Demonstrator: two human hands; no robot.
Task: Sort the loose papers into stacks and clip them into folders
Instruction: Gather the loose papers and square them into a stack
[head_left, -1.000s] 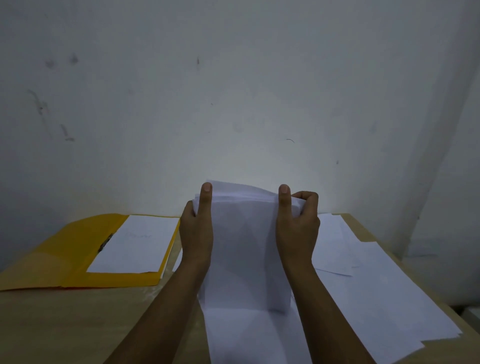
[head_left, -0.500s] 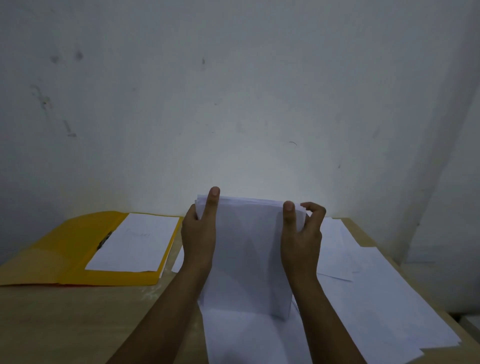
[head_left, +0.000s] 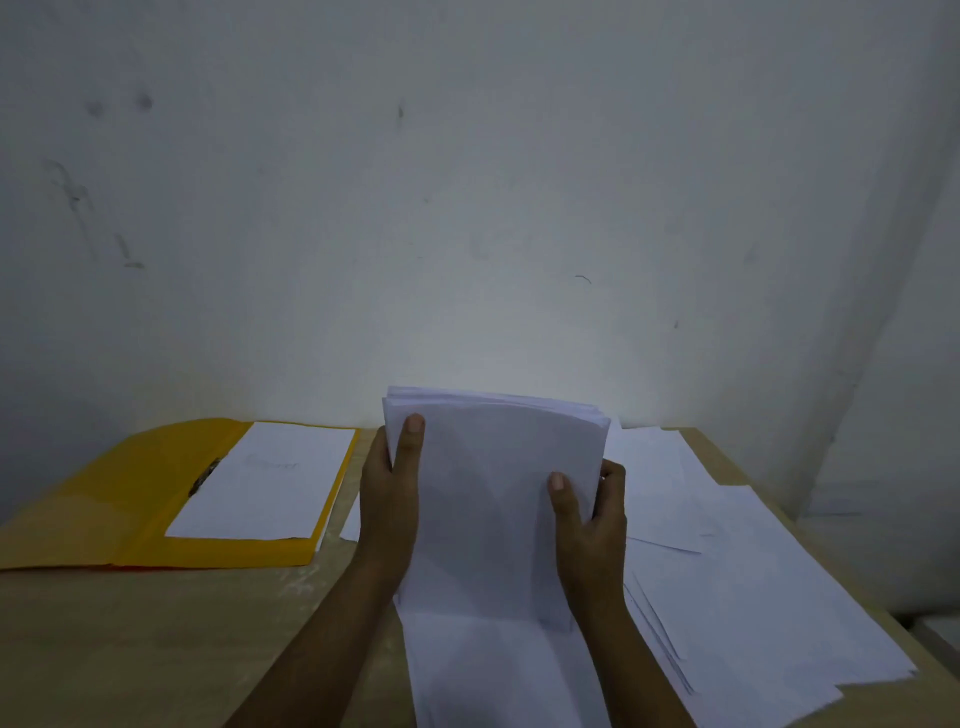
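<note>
The paper stack (head_left: 493, 509) stands on edge at the desk's (head_left: 156, 649) centre, my left hand (head_left: 389, 499) and right hand (head_left: 592, 525) gripping its sides to square it; next it goes to the yellow folder (head_left: 145, 499) at ten o'clock.

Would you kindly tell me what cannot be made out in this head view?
- Faint marks on the sheet in the yellow folder: too small.
- Folder clip: dim, mostly covered by that sheet.
- Back of the held stack: faces away.

One open yellow folder (head_left: 156, 499), one upright paper stack (head_left: 488, 499), two hands — loose sheets (head_left: 737, 597) too overlapped to count.
</note>
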